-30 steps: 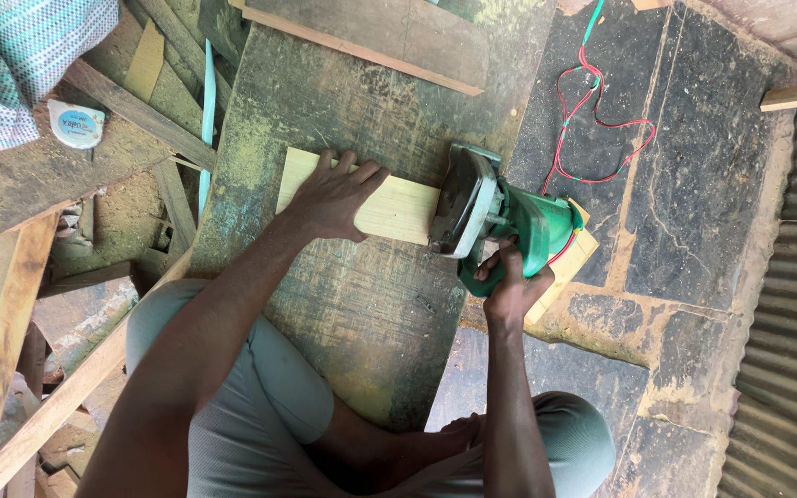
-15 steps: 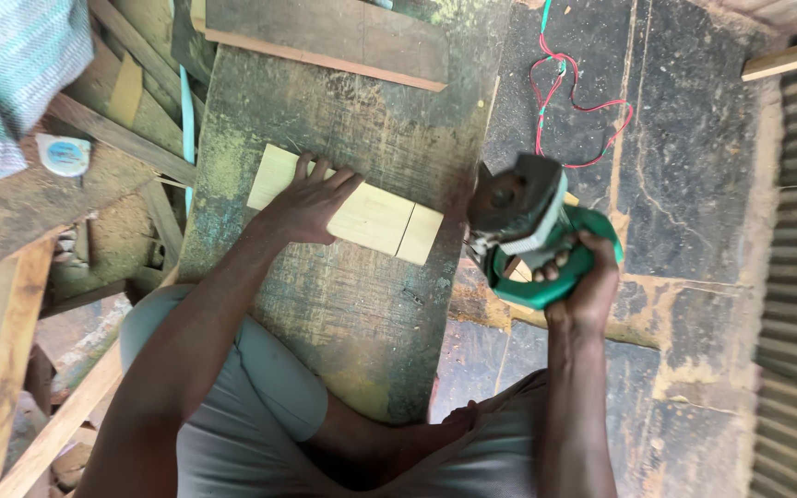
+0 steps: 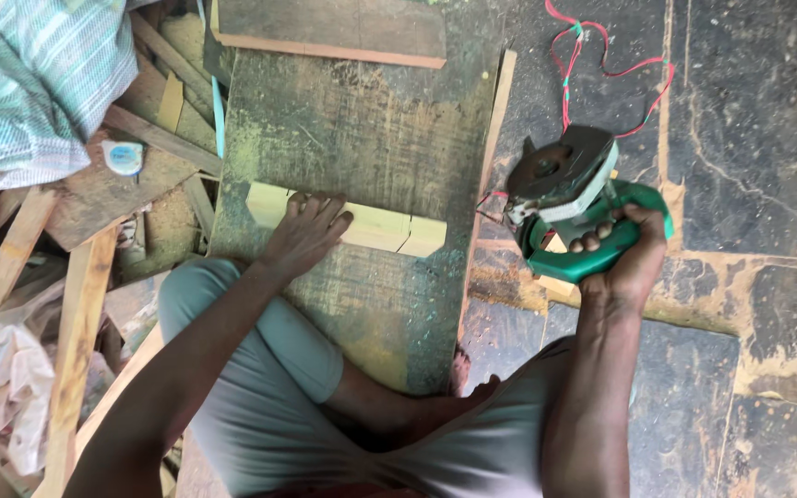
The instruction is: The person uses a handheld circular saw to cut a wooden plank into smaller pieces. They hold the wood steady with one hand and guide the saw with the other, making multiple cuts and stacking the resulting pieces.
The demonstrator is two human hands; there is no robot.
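At about nine o'clock the left hand (image 3: 311, 232) lies flat on a pale wooden strip (image 3: 375, 227), fingers spread and pressing down, palm covering its left-middle part. The strip rests on a dark, dusty board (image 3: 362, 138), and its long axis runs from nine to three o'clock, dipping slightly to the right (a pencil-like line shows near its right end). Off that right end, toward three o'clock and clear of the wood, the right hand (image 3: 624, 254) is curled tight around the green handle of a power sander (image 3: 569, 198), tipped so its round base faces up. The left hand is on the strip; the right is apart from it. A red and green cord (image 3: 601, 65) trails toward twelve.
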